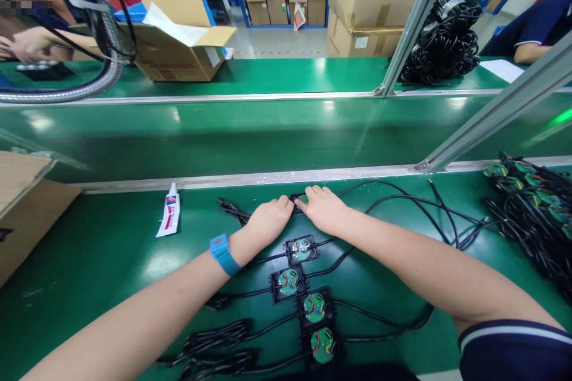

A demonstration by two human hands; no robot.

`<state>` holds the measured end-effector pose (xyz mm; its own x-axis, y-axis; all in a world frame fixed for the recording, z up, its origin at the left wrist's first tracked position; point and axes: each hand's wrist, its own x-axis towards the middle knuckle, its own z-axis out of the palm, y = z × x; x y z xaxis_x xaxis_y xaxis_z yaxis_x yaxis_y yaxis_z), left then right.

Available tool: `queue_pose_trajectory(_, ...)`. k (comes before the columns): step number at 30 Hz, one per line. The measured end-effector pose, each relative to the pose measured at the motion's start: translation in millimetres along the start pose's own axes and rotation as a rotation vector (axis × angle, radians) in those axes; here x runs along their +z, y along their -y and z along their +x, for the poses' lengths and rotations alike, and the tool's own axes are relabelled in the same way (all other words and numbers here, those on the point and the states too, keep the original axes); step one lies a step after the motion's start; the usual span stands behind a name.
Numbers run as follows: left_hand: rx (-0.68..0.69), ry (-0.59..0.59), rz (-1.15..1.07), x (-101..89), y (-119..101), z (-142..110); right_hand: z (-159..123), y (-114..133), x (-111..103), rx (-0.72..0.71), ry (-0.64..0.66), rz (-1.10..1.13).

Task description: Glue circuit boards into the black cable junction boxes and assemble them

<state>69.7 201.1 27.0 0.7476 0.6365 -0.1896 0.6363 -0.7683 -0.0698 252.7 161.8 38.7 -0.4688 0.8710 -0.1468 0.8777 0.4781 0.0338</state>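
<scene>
My left hand (pixel 269 218) and my right hand (pixel 322 206) meet at the far end of a row of small black housings with round green circuit boards. Both hands are closed on the farthest housing (pixel 299 197), which lies on the green bench top and is mostly hidden under my fingers. A blue band (pixel 222 253) sits on my left wrist. Several more housings with boards (pixel 301 248) (pixel 288 281) (pixel 314 307) (pixel 322 344) lie in a line toward me, each with black cables running off to both sides.
A white glue tube (pixel 168 211) lies left of my hands. A cardboard box (pixel 27 202) stands at the left edge. A heap of wired boards (pixel 534 202) fills the right. Beyond runs a green conveyor (pixel 250 131), with a box (pixel 176 36), cable bundle (pixel 442 36) and other people.
</scene>
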Motion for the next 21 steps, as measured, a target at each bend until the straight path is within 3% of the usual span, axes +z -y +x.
queue_pose_trajectory(6, -0.008, -0.098, 0.028, -1.2, 2.3, -8.3, -2.5, -4.2, -1.8, 0.031, 0.058, 0.112)
queue_pose_trajectory(13, -0.080, -0.134, -0.028, -3.7, -3.7, -16.4, -4.9, -9.6, 6.0, 0.081, -0.007, 0.200)
queue_pose_trajectory(18, -0.138, -0.422, -0.221, -8.5, 2.2, -68.3, -28.3, 7.8, -5.5, 0.013, -0.124, 0.361)
queue_pose_trajectory(21, -0.055, -0.471, -0.260, -0.6, 1.8, -98.0, -48.8, 26.8, -7.3, -0.077, -0.143, 0.438)
